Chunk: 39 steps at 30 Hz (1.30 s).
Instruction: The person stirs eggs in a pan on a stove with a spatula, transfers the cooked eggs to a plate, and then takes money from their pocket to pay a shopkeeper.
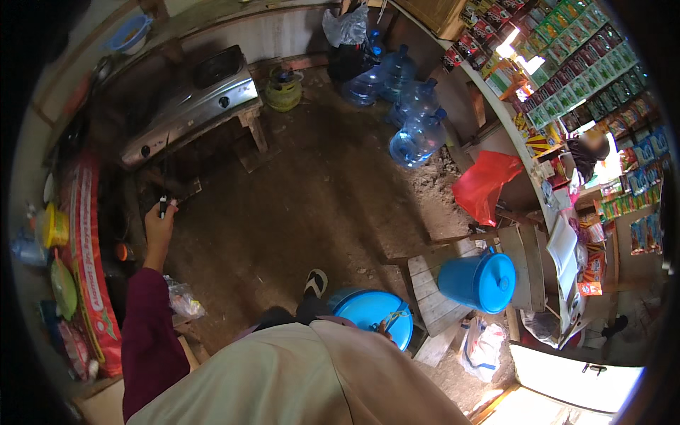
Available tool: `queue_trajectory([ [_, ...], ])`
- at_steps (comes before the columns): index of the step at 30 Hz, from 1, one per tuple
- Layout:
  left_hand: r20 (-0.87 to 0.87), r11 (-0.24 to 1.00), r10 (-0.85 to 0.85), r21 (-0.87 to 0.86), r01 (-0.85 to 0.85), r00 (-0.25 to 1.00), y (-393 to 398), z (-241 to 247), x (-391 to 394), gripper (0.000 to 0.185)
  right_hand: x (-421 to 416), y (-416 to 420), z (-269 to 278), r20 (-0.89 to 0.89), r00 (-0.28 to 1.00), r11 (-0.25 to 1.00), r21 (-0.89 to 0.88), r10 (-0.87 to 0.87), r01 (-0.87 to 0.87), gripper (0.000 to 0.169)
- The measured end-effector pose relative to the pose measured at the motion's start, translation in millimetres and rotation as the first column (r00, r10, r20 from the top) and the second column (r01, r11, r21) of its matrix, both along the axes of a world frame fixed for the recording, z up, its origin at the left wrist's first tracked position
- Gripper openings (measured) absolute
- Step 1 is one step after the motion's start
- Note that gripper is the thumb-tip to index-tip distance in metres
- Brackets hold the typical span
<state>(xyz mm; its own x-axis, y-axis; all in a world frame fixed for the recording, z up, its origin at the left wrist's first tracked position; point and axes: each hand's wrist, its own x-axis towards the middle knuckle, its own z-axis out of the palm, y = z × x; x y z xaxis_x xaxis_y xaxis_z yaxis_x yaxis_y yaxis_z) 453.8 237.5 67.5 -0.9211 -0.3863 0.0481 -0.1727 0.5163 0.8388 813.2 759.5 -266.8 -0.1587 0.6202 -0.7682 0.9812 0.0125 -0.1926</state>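
My left hand (pixel 160 220) reaches forward from a maroon sleeve, closed on the black handle of a knife (pixel 163 207) whose thin dark blade points up toward the stove. Beyond it stands a two-burner gas stove (pixel 188 111) of shiny metal on a wooden stand. Low by my body, my right hand (pixel 384 330) shows only in part, over the blue lid (pixel 366 313) of a large tub. Some thin yellowish strands and a small blue piece (pixel 397 314) are at its fingers; the cloth over my front hides the rest.
A green gas cylinder (pixel 283 91) stands right of the stove, with several water jugs (pixel 417 138) farther right. A lidded blue bucket (pixel 473 279) sits on a wooden bench (pixel 422 276). A red plastic bag (pixel 486 186) hangs nearby. Sachets (pixel 563 79) line the right; a person (pixel 587 154) is outside.
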Motion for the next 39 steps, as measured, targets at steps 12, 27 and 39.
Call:
queue_trajectory([
  [12,0.115,0.99,-0.093,0.12,0.079,0.989,82.3,-7.7,-210.6,0.027,-202.3,0.0,47.7,-0.165,0.965,0.968,-0.117,0.201,-0.222,0.073],
  [27,0.196,0.966,-0.257,0.084,0.245,0.946,136.1,-63.1,-423.5,0.028,-515.7,43.4,52.8,-0.176,0.931,0.919,-0.18,0.321,-0.351,0.063],
  [39,0.259,0.95,0.009,-0.303,0.072,0.966,146.0,-41.8,-334.9,0.02,-734.1,90.1,16.7,-0.367,0.778,0.849,0.067,0.51,-0.525,0.073],
])
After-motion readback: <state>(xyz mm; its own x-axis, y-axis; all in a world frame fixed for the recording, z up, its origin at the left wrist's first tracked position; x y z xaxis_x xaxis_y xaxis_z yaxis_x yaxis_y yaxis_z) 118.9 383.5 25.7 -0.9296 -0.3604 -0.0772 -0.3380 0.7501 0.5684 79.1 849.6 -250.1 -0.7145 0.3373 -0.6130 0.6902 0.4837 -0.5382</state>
